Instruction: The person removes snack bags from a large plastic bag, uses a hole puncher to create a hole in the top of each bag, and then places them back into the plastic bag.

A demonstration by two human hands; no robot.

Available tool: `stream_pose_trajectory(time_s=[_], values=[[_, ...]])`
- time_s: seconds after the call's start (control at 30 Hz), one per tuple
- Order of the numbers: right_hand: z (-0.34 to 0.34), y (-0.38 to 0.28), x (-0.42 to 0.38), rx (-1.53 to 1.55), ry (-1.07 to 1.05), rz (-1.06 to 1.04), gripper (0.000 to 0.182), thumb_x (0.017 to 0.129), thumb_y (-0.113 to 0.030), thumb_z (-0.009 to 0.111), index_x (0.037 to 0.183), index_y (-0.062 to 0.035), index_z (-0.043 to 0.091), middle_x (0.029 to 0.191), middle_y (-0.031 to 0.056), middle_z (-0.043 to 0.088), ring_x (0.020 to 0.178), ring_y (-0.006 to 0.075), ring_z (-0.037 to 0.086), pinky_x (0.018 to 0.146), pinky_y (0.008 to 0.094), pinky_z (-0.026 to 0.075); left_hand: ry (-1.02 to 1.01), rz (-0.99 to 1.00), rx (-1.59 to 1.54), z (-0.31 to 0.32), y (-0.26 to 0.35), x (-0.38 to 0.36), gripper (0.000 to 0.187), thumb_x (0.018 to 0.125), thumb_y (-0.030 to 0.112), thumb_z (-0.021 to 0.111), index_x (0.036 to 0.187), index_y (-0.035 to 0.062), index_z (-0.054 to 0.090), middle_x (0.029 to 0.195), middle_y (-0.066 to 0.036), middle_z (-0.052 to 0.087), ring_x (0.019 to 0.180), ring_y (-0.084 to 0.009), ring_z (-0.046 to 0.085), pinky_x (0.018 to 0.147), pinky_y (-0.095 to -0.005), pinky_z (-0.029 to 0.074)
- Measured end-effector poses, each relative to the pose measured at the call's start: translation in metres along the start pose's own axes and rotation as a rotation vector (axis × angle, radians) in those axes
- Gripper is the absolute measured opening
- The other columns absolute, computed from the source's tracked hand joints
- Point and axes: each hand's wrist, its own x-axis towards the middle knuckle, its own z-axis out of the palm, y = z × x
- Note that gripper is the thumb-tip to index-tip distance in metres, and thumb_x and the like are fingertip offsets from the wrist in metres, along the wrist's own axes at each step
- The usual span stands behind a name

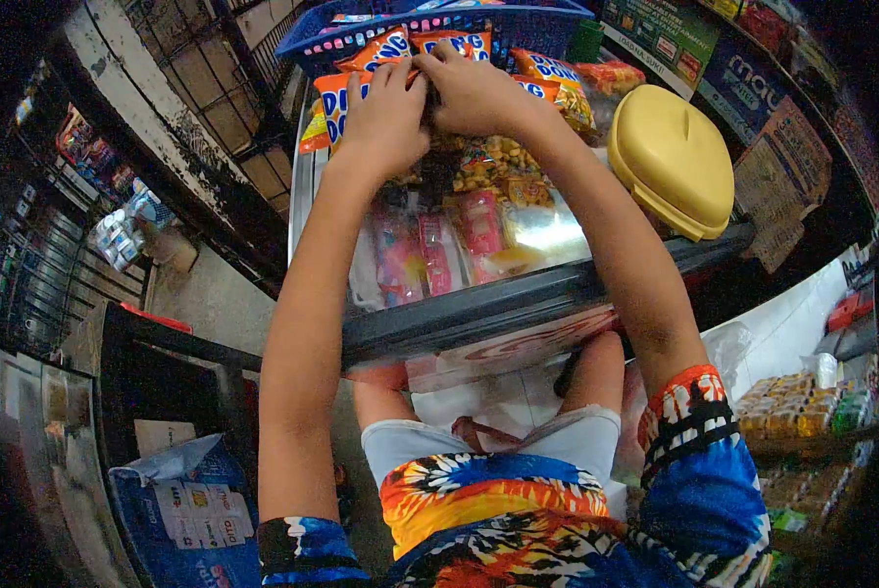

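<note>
Both my hands reach forward over orange snack packets on top of a glass display case (429, 309). My left hand (388, 118) lies against a packet (333, 98) at the left, its fingers bent over the packets. Beside it, almost touching, my right hand (474, 93) rests by another orange packet (456, 45), fingers curled. The fingertips of both come together at the packets' upper edges, and what they grip there is too hidden to make out. More orange packets (557, 83) lie right of my right hand.
Behind the packets stands a blue plastic basket (410, 31). A yellow lidded container (670, 157) sits on the right of the case. Pink packs (439, 255) and nuts (503, 162) show through the glass. Packed goods (797, 407) fill a shelf at lower right.
</note>
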Motion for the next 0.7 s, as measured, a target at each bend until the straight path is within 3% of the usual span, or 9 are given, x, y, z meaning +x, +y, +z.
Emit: stream_pose_trajectory(time_s=[0.3, 0.37, 0.6, 0.7], values=[[0.0, -0.0004, 0.0011, 0.005, -0.011, 0.011, 0.058, 0.068, -0.018, 0.062, 0.121, -0.0028, 0.045, 0.117, 0.021, 0.048, 0.096, 0.0408, 0.057, 0.083, 0.0461, 0.048, -0.009, -0.002, 0.012, -0.0009, 0.0005, -0.0002, 0.058, 0.071, 0.017, 0.065, 0.123, 0.0027, 0.046, 0.135, -0.014, 0.039, 0.126, -0.0289, 0.036, 0.104, -0.0566, 0.025], [-0.0007, -0.0004, 0.0005, 0.006, -0.004, 0.003, 0.057, 0.068, -0.018, 0.063, 0.12, -0.0027, 0.045, 0.117, 0.0212, 0.048, 0.096, 0.0409, 0.057, 0.083, 0.0459, 0.048, -0.101, -0.036, 0.021, -0.0035, 0.0014, 0.0014, 0.073, 0.068, 0.018, 0.068, 0.133, 0.005, 0.038, 0.139, -0.013, 0.035, 0.13, -0.0289, 0.032, 0.106, -0.0547, 0.023], [0.0022, 0.0018, 0.0022, 0.006, 0.019, -0.025, 0.058, 0.068, -0.019, 0.063, 0.121, -0.0031, 0.045, 0.116, 0.0213, 0.048, 0.096, 0.0409, 0.057, 0.084, 0.0456, 0.048, -0.102, -0.026, 0.024, -0.0036, 0.0009, 0.0005, 0.073, 0.067, 0.017, 0.067, 0.133, 0.0045, 0.038, 0.139, -0.013, 0.035, 0.13, -0.0292, 0.032, 0.105, -0.0553, 0.024], [0.0004, 0.0001, 0.0007, 0.017, -0.005, 0.004, 0.06, 0.067, -0.019, 0.063, 0.122, -0.0033, 0.045, 0.117, 0.0209, 0.048, 0.097, 0.0407, 0.057, 0.084, 0.0456, 0.048, -0.028, -0.005, -0.001, -0.0021, 0.0004, -0.0012, 0.059, 0.07, 0.017, 0.066, 0.123, 0.0023, 0.046, 0.135, -0.014, 0.039, 0.127, -0.0285, 0.035, 0.105, -0.0568, 0.024]])
